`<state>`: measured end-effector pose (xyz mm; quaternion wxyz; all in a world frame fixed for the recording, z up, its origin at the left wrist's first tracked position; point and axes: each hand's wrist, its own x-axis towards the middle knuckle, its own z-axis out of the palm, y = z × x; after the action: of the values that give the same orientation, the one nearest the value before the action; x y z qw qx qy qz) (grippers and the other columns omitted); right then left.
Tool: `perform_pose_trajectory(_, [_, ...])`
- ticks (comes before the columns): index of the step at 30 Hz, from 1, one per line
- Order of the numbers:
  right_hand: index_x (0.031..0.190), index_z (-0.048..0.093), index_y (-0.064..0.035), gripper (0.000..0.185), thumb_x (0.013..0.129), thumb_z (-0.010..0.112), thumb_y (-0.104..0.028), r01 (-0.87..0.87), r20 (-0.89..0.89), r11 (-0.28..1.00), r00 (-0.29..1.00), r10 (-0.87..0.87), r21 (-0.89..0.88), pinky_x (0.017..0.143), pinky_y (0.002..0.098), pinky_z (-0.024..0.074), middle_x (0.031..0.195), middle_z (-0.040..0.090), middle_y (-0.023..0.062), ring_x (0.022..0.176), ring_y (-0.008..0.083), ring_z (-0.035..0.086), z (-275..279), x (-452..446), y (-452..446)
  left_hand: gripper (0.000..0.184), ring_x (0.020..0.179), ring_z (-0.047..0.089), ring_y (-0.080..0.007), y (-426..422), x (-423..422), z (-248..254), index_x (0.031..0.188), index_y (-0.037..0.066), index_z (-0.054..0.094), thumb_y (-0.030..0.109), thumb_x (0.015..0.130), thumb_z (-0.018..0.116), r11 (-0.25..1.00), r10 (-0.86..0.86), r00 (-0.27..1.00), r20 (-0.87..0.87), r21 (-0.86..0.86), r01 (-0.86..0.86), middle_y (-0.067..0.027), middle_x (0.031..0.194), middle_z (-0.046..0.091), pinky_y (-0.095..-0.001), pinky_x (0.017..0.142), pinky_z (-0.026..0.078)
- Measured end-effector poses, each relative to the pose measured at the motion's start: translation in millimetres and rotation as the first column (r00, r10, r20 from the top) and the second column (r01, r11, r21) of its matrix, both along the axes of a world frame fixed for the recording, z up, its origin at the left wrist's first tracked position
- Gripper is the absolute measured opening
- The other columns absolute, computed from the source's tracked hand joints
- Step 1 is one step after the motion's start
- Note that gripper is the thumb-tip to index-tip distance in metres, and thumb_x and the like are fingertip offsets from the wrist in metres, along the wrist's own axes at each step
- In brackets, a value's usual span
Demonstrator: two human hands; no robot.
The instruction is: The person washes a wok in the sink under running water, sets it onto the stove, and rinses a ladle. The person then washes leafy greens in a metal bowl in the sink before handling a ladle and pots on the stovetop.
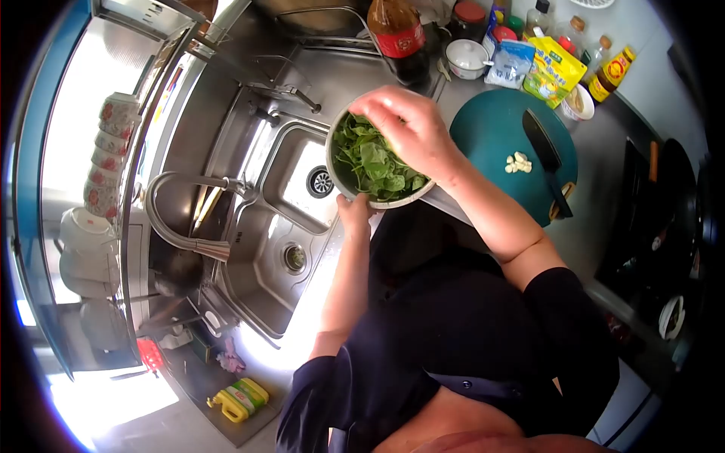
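Observation:
A round bowl (335,165) full of green leaves (377,162) is held up beside the sink's edge. My left hand (356,214) grips its near rim from below. Over the bowl's upper right side is my right hand (408,128), bent, with its fingers together and their tips by the far rim. Whether those fingers pinch anything is hidden. To the right, a round green cutting board (483,143) carries peeled garlic cloves (518,162) and a dark-bladed kitchen knife (542,143).
A double steel sink (245,283) with a curved faucet (162,219) lies left. Behind stand a cola bottle (398,41), a lidded white pot (467,59), a yellow seasoning bag (553,70) and sauce bottles. A black wok (680,189) is far right; a yellow jug (240,400) lower left.

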<state>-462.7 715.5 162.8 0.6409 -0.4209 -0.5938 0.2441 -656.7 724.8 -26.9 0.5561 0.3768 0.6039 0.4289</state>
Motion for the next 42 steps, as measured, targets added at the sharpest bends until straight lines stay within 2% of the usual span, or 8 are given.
perform_pose_trajectory(3, [0.091,0.061,0.0000,0.013,0.088,0.055,-0.011,0.044,-0.169,0.973,0.986,-0.005,0.226,0.048,0.0275,0.0416,0.072,0.061,0.0065,0.053,0.0139,0.055,-5,5,14,0.035,0.056,0.063,-0.0306,4,12,5,0.101,-0.010,0.033,0.004,0.076,0.053,1.000,0.009,0.999,0.046,-0.011,-0.008,-0.0229,0.078,0.055,-0.0340,0.042,0.051])
perform_pose_trajectory(7, [0.098,0.063,-0.0058,0.026,0.076,0.066,-0.018,-0.003,0.631,0.995,0.772,0.068,-0.103,0.081,0.0385,0.0468,0.101,0.061,0.0119,0.093,0.0303,0.059,-126,-7,51,0.045,0.058,0.063,-0.0309,4,16,4,0.110,-0.008,0.029,0.017,0.086,0.058,0.998,-0.048,0.990,0.129,-0.026,0.052,-0.0256,0.085,0.056,-0.0341,0.045,0.052])
perform_pose_trajectory(16, [0.093,0.062,-0.0038,0.013,0.085,0.057,-0.013,-0.242,-0.033,0.958,0.970,0.240,-0.154,0.060,0.0309,0.0498,0.076,0.065,0.0109,0.069,0.0245,0.064,-65,11,29,0.033,0.060,0.064,-0.0249,-33,-35,22,0.097,-0.003,0.047,0.030,0.094,0.045,0.987,-0.151,0.988,-0.044,-0.063,0.148,-0.0187,0.081,0.061,-0.0303,0.045,0.051])
perform_pose_trajectory(17, [0.092,0.063,-0.0052,0.013,0.087,0.056,-0.016,0.105,0.630,0.992,0.776,-0.038,-0.070,0.060,0.0292,0.0495,0.074,0.065,0.0113,0.067,0.0205,0.065,-103,17,42,0.032,0.059,0.064,-0.0242,-36,-39,21,0.092,-0.002,0.049,0.030,0.094,0.044,0.989,-0.139,0.989,-0.049,-0.051,0.136,-0.0172,0.079,0.062,-0.0298,0.045,0.051])
perform_pose_trajectory(24, [0.105,0.055,0.0034,0.042,0.096,0.039,-0.034,-0.572,-0.689,0.787,0.668,0.282,-0.233,0.076,0.0315,0.0512,0.094,0.064,0.0166,0.085,0.0233,0.065,-91,36,24,0.046,0.055,0.062,-0.0198,-41,-47,34,0.074,-0.001,0.053,0.040,0.093,0.045,0.994,-0.088,0.995,-0.036,0.056,0.090,-0.0137,0.070,0.062,-0.0264,0.045,0.049])
perform_pose_trajectory(27, [0.110,0.057,0.0011,0.043,0.094,0.045,-0.037,-0.401,-0.605,0.840,0.788,0.114,-0.364,0.081,0.0322,0.0497,0.102,0.064,0.0139,0.095,0.0228,0.062,-101,36,17,0.044,0.053,0.061,-0.0173,-47,-54,45,0.073,0.000,0.055,0.037,0.094,0.045,0.988,-0.133,0.991,-0.019,0.080,0.134,-0.0117,0.067,0.062,-0.0242,0.045,0.047])
perform_pose_trajectory(29, [0.111,0.059,-0.0041,0.036,0.092,0.050,-0.033,0.212,0.121,0.954,0.975,-0.189,-0.213,0.084,0.0304,0.0482,0.106,0.063,0.0117,0.099,0.0213,0.060,-113,24,-2,0.040,0.056,0.061,-0.0155,-49,-65,37,0.077,-0.002,0.057,0.032,0.095,0.045,0.980,-0.169,0.979,-0.117,0.086,0.180,-0.0106,0.068,0.063,-0.0239,0.046,0.046])
perform_pose_trajectory(42, [0.127,0.047,-0.0110,0.042,0.085,0.052,-0.012,0.172,-0.085,0.639,0.933,-0.350,-0.750,0.074,0.0291,0.0494,0.099,0.064,0.0081,0.081,0.0164,0.063,-126,-2,-275,0.044,0.061,0.060,-0.0129,-76,-20,27,0.096,-0.001,0.057,0.038,0.097,0.036,0.617,-0.749,0.635,-0.188,0.149,0.773,-0.0094,0.083,0.062,-0.0216,0.049,0.046])
